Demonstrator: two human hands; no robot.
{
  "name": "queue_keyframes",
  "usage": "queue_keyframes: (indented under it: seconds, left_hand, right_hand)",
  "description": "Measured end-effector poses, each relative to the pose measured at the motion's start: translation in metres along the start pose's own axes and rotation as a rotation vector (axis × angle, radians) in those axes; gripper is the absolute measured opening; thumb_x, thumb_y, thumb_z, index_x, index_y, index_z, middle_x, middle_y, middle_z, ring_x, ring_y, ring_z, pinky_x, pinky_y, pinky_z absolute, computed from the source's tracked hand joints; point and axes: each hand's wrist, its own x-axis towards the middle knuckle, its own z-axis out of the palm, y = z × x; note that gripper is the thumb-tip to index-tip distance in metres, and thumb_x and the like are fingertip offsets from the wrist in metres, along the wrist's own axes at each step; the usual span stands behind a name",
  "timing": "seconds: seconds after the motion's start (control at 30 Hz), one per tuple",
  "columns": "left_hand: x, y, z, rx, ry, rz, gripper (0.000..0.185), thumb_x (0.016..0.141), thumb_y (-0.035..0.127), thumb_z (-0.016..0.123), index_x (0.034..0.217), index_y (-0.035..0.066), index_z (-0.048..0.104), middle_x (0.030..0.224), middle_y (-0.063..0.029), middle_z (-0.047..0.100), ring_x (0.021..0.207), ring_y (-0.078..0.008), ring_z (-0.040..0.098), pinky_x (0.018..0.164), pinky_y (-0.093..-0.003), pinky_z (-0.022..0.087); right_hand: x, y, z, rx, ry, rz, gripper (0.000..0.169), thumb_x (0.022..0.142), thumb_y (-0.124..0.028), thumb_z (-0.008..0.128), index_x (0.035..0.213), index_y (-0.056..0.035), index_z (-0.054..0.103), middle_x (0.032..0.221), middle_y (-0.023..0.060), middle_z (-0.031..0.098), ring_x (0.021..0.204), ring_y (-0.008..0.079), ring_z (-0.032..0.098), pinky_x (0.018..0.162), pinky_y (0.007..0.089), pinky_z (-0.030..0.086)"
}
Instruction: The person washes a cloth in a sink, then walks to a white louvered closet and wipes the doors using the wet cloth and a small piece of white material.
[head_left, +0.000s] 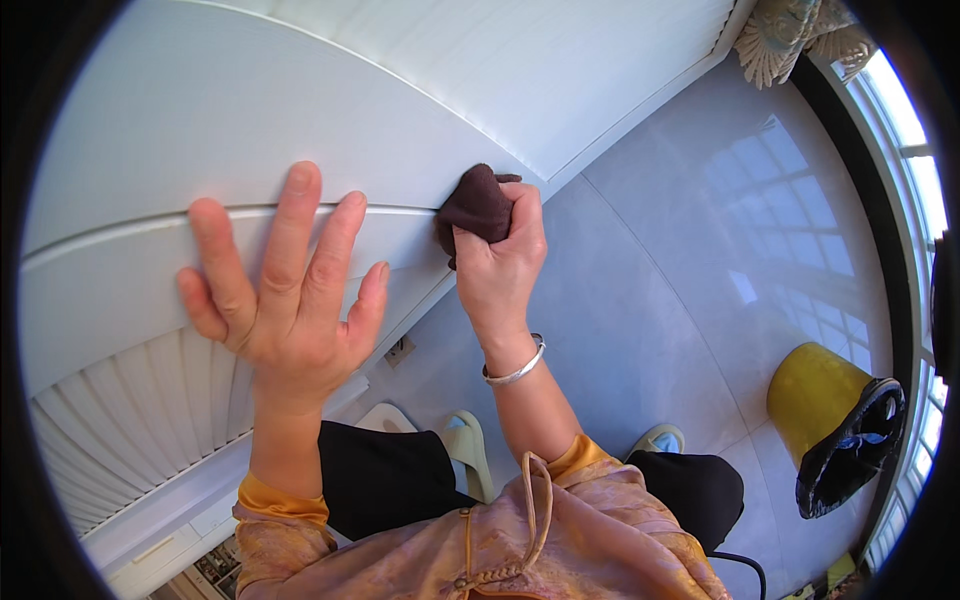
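Observation:
My left hand (289, 292) lies spread against the front of a white panelled door (225, 120), its fingers reaching across a long groove and holding nothing. To its right, my right hand (499, 251), with a silver bangle at the wrist, grips a bunched dark brown cloth (478, 206). The cloth touches the door's edge where the groove ends. Part of the cloth is hidden inside my fingers. Below my left hand the door has a fluted panel (150, 420).
A yellow bin (817, 397) with a black liner stands on the grey tiled floor (622, 300) at the right, near a window (926, 187). A curtain (784, 37) hangs at the top right. My slippered feet and a black cable (750, 562) are lower down.

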Motion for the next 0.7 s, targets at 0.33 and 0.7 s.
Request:
queue_keyframes:
  seconds: [0.33, 0.7]
  left_hand:
    - [-0.004, -0.001, 0.008, 0.118, 0.008, 0.013, 0.035, 0.080, 0.031, 0.068, 0.113, 0.018, 0.070, 0.138, -0.0043, 0.055, 0.145, -0.0339, 0.021, 0.117, -0.0422, -0.002]
    - [-0.001, 0.000, 0.002, -0.004, 0.009, 0.022, 0.041, 0.077, 0.024, 0.068, 0.118, 0.017, 0.068, 0.137, 0.0003, 0.055, 0.143, -0.0332, 0.026, 0.118, -0.0414, 0.001]
  right_hand:
    - [0.005, -0.036, 0.026, 0.060, -0.052, -0.486, 0.030, 0.066, 0.008, 0.063, 0.093, -0.0016, 0.054, 0.084, 0.0065, 0.058, 0.078, 0.0179, 0.055, 0.069, 0.0307, 0.048]
    - [0.010, 0.053, -0.013, -0.086, 0.213, -0.101, 0.025, 0.070, 0.005, 0.056, 0.094, 0.0006, 0.054, 0.086, 0.0120, 0.058, 0.077, 0.0239, 0.058, 0.073, 0.0327, 0.049]
